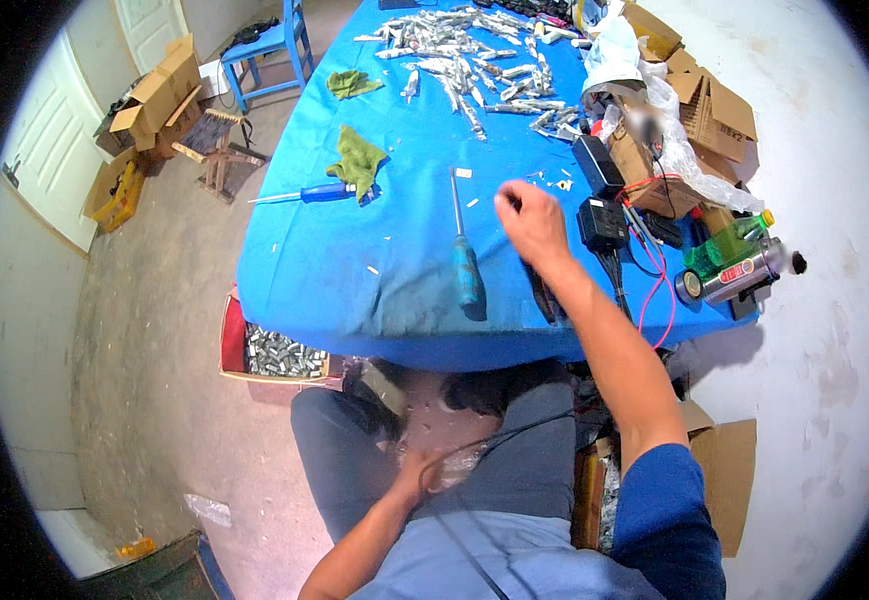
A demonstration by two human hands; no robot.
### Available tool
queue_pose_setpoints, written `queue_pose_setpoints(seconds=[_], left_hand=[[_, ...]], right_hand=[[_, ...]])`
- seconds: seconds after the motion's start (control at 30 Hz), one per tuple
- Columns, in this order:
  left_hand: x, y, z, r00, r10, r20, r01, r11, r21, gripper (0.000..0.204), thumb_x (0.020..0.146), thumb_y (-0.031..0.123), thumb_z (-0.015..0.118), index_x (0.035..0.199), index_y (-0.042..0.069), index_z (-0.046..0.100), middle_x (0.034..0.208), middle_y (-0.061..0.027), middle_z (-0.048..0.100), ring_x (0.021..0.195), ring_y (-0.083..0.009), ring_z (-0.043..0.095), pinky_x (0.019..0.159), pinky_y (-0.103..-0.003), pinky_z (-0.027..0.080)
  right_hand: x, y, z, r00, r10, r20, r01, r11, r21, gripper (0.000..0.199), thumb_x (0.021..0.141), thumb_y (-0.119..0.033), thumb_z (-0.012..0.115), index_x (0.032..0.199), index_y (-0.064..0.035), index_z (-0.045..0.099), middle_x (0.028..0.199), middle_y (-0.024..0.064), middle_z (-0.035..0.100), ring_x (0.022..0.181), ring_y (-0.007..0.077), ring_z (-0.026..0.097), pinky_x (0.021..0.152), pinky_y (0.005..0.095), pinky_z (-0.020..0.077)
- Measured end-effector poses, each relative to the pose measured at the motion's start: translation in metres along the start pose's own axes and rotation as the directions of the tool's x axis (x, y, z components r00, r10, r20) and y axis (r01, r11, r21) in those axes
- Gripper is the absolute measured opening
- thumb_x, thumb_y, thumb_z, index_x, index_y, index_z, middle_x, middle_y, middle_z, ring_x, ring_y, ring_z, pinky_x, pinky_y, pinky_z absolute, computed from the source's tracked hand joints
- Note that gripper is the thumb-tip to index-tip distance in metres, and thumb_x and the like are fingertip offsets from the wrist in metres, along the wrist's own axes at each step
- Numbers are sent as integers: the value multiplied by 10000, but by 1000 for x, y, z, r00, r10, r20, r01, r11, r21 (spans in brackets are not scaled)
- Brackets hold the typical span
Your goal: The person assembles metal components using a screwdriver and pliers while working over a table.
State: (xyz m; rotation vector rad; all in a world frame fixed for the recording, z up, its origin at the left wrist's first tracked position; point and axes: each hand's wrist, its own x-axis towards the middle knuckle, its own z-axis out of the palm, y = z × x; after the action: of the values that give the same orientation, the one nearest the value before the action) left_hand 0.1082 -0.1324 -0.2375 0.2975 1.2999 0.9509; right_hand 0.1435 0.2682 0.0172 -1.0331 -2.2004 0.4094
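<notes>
My right hand (pixel 534 222) is over the right half of the blue-covered table (pixel 404 235), its fingers curled closed; whatever is in them is hidden. Black-handled pliers or a similar tool (pixel 541 297) lie partly under that wrist. Left of the hand rests a screwdriver with a teal handle (pixel 466 272), its shaft pointing away from me. Farther left, a blue-handled screwdriver (pixel 324 192) touches a crumpled green cloth (pixel 357 158). Low between my thighs is my left hand (pixel 422 472), blurred, its fingers not readable. A dark cable (pixel 474 443) runs across my lap near it.
Many silvery, tube-like pieces (pixel 444 45) are heaped at the far end. Black power adapters (pixel 602 222), wires, a green bottle (pixel 729 248) and a steel flask (pixel 732 282) crowd the right edge. A red box (pixel 235 340) of small metal pieces sits below the table's left corner.
</notes>
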Motion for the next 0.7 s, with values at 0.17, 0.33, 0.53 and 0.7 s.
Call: queue_pose_setpoints(seconds=[0.17,0.33,0.53,0.7], left_hand=[[2,2,-2,1000,-13,-12,15,994,107,324,945,286,560,970,-18,669,791,-50,622,694,-151,552,586,-329,453],[8,1,-6,996,-80,-37,79,996,-50,340,932,271,542,1078,-20,637,829,-53,621,696,-153,543,591,-320,446],[5,24,-6,973,-224,-56,199,934,-296,198,950,206,568,836,53,516,697,-39,504,547,-137,450,460,-279,336],[18,2,-22,963,-257,-82,233,946,-227,227,911,228,565,968,8,556,739,-56,532,622,-175,493,527,-337,394]], right_hand=[[90,36,33,983,183,8,-184,981,57,277,837,-275,633,994,-59,709,982,167,712,908,338,684,796,424,531],[138,57,79,965,255,-68,-257,966,-31,416,827,-323,686,1136,-46,666,1042,152,702,952,299,674,836,394,520],[164,56,110,928,363,-86,-372,918,-135,535,809,-359,716,1256,-88,600,1167,168,667,1065,339,639,910,424,500],[179,72,107,911,412,-29,-412,900,-145,452,806,-351,717,1165,-81,663,1069,154,702,991,322,661,860,415,512]])
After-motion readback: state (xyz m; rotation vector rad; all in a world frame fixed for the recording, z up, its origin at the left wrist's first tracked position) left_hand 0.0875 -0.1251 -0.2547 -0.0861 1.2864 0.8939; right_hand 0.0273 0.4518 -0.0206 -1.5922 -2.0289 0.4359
